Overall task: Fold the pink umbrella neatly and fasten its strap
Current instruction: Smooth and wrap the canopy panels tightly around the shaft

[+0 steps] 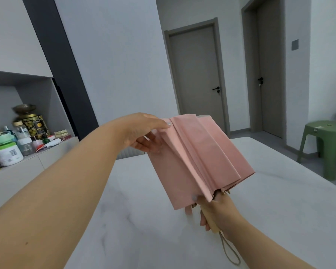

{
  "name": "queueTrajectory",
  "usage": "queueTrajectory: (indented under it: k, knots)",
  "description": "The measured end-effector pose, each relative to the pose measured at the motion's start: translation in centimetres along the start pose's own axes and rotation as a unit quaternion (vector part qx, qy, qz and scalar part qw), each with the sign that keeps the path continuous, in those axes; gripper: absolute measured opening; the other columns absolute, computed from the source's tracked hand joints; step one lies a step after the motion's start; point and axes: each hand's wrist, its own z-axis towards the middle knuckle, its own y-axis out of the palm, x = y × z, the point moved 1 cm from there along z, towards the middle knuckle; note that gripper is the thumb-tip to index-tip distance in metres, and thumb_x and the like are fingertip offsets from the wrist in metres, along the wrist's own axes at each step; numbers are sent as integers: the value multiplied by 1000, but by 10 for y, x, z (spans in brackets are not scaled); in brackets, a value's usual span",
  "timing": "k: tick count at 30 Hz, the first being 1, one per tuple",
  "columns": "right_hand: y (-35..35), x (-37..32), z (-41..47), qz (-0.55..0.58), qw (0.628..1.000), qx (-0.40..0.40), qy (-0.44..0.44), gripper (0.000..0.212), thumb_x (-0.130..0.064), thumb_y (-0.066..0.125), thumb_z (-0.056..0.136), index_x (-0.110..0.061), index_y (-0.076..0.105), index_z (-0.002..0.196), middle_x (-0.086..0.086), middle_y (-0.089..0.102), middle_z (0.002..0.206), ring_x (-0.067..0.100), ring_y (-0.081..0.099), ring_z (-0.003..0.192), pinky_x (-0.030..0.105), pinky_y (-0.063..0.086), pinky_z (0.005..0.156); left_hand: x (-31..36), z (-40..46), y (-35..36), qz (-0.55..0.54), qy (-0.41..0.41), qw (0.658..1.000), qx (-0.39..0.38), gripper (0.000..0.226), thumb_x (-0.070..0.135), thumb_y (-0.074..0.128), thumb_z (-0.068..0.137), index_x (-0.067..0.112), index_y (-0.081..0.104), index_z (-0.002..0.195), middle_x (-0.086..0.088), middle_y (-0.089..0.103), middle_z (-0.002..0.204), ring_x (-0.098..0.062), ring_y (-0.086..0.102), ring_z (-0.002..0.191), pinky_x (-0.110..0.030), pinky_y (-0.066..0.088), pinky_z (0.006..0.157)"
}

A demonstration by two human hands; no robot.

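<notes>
A collapsed pink umbrella [200,158] hangs in the air over the white table [147,220], its canopy loose in flat pleats and its tip pointing away from me. My right hand [219,212] grips the cream handle [209,220] at the near end, thumb up against the fabric. My left hand [144,133] pinches one fold of the canopy at its far left edge, thumb on top and fingers underneath. A short pink strap [188,210] dangles below the canopy beside the handle. A beige wrist loop [231,253] hangs from the handle's end.
A counter [47,152] at the left holds several jars, bottles and tins. A green plastic stool [326,142] stands on the floor at the right. Two closed grey doors [198,78] are behind the table.
</notes>
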Motion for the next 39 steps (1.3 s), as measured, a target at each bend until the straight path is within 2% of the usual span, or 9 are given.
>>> queueTrajectory:
  k: [5, 9, 12, 15, 18, 21, 26, 35, 39]
  knots:
    - [0, -2, -1, -21, 1000, 4, 7, 18, -20, 53, 89, -10, 56, 75, 17, 62, 52, 25, 51, 40, 25, 40, 41, 4, 6, 1, -29, -1, 999, 37, 8, 7, 57, 83, 10, 60, 77, -9, 66, 69, -21, 69, 58, -31, 57, 69]
    - [0, -1, 0, -23, 1000, 1, -7, 14, -18, 52, 89, -9, 57, 80, 13, 60, 47, 26, 52, 40, 29, 45, 45, -3, 4, -1, -84, -24, 995, 36, 8, 15, 58, 84, 8, 61, 86, -15, 66, 81, -25, 68, 62, -31, 58, 66]
    - [1, -2, 1, -16, 1000, -8, -9, 11, -16, 52, 88, -12, 55, 78, 15, 61, 50, 23, 51, 36, 26, 43, 42, -12, 9, 5, -55, -23, 997, 54, 17, 23, 67, 85, 9, 61, 94, -14, 70, 84, -25, 70, 65, -36, 60, 70]
    - [0, -2, -1, 53, 998, -36, -15, 8, -16, 59, 82, -12, 54, 85, 9, 60, 49, 23, 52, 38, 27, 42, 41, -20, 14, 11, -49, 5, 996, 72, 13, -2, 65, 86, 7, 57, 89, -19, 69, 91, -29, 70, 78, -44, 60, 81]
    - [-3, -1, -2, 125, 987, -88, -41, 24, -17, 67, 71, -10, 56, 91, 7, 62, 55, 23, 49, 41, 27, 41, 40, -32, 20, 9, -123, 12, 988, 91, 26, -13, 66, 82, 8, 55, 93, -23, 66, 99, -37, 69, 92, -49, 58, 85]
    - [-4, 0, -3, 148, 975, -152, -60, 27, -17, 70, 67, -5, 58, 87, 4, 60, 53, 18, 47, 39, 24, 40, 38, -41, 19, 14, -179, 4, 977, 112, 41, -14, 67, 82, 5, 53, 116, -22, 65, 107, -32, 69, 88, -36, 62, 68]
    - [-1, 9, -1, 225, 958, -177, -28, 62, -55, 67, 73, -2, 50, 102, 13, 49, 47, 17, 43, 32, 20, 36, 35, -55, 22, 23, -267, 37, 954, 132, 47, -13, 66, 83, 1, 49, 124, -19, 62, 104, -25, 65, 80, -31, 62, 65]
    - [1, 7, 3, 153, 983, -105, -6, 33, -31, 64, 88, -9, 51, 110, 12, 49, 43, 21, 46, 35, 25, 39, 38, -57, 32, 38, -230, 50, 944, 231, 16, 22, 67, 91, 11, 58, 100, -7, 66, 86, -18, 63, 65, -33, 60, 67]
    - [1, 8, 4, 150, 984, -99, -18, 29, -27, 61, 91, -10, 50, 111, 12, 49, 42, 21, 45, 34, 24, 39, 37, -62, 40, 41, -256, 28, 922, 290, 15, 19, 63, 92, 9, 62, 80, -9, 64, 81, -26, 60, 73, -48, 56, 85]
